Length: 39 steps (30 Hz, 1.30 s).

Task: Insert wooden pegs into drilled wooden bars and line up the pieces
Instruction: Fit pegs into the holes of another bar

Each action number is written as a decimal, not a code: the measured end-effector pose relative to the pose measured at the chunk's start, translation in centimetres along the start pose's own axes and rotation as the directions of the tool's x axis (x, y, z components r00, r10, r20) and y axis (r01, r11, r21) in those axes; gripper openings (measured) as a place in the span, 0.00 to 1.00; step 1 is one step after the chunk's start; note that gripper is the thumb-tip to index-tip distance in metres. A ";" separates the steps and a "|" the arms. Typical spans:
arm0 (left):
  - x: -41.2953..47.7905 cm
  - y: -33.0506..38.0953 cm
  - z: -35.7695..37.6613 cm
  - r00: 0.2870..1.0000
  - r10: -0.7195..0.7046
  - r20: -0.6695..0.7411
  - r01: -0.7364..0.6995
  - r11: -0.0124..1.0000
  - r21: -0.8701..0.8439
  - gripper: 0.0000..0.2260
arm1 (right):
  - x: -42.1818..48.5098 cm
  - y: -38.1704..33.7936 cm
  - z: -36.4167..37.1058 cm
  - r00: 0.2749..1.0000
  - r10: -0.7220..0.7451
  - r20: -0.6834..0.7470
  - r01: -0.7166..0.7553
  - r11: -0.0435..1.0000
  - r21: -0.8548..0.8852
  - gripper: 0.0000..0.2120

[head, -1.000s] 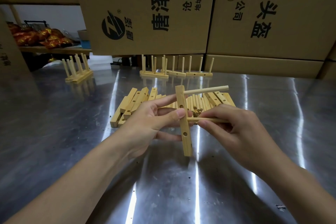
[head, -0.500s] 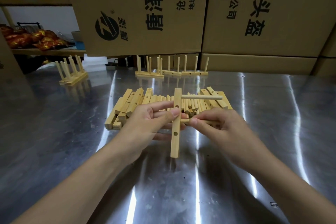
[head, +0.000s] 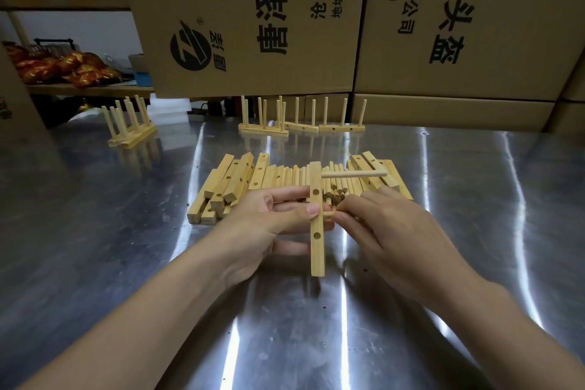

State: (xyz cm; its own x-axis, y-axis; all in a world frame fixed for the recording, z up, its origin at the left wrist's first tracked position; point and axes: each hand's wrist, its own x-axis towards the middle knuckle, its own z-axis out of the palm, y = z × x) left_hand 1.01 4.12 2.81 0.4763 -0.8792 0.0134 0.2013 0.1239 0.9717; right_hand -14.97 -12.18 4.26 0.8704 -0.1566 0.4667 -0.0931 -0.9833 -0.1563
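My left hand [head: 269,222] grips a drilled wooden bar [head: 316,244], held upright above the metal table. One peg [head: 354,173] sticks out to the right from the bar's top hole. My right hand [head: 389,231] pinches a second peg [head: 329,215], whose tip sits at the bar's middle hole; most of that peg is hidden under my fingers. Two more holes in the bar show bare. Behind my hands lies a pile of loose bars [head: 228,184] and loose pegs [head: 335,190].
Finished bars with upright pegs stand at the back centre [head: 300,127] and back left [head: 129,127]. Large cardboard boxes [head: 253,19] wall off the far edge of the shiny metal table [head: 95,231]. A shelf with red packets [head: 63,68] is at far left.
My right hand has pushed the second peg leftward toward the bar, so less of it shows. The bar has turned from tilted to nearly upright. The view shifted slightly.
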 end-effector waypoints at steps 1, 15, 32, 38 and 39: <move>0.0 -0.1 0.2 1.000 0.002 -0.009 -0.002 1.000 -0.003 0.26 | 0.0 0.2 0.1 1.000 0.002 -0.009 -0.002 1.000 0.029 0.19; -0.1 -0.8 1.6 0.987 0.103 -0.120 -0.092 0.991 0.100 0.23 | 0.1 -0.1 0.1 0.994 0.113 0.004 -0.113 0.994 -0.008 0.16; 0.0 -1.9 2.9 0.963 0.046 -0.264 -0.063 0.996 -0.057 0.12 | 3.0 -0.9 1.0 0.982 0.051 0.183 0.064 0.819 -0.570 0.15; -0.2 -1.3 2.9 0.936 0.214 -0.278 -0.198 0.976 0.086 0.20 | 6.0 -0.2 0.0 0.946 -0.055 0.321 0.192 0.890 -0.413 0.23; -0.2 -1.0 2.8 0.936 0.231 -0.264 -0.212 0.972 0.099 0.20 | 6.6 -0.2 -0.5 0.940 -0.061 0.335 0.205 0.886 -0.415 0.23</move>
State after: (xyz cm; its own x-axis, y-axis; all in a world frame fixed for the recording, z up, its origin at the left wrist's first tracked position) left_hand -1.69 2.87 2.52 0.7187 -0.6730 0.1746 0.0099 0.2610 0.9653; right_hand -9.46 -13.08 7.77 0.9860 -0.0561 0.1569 -0.1043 -0.9422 0.3185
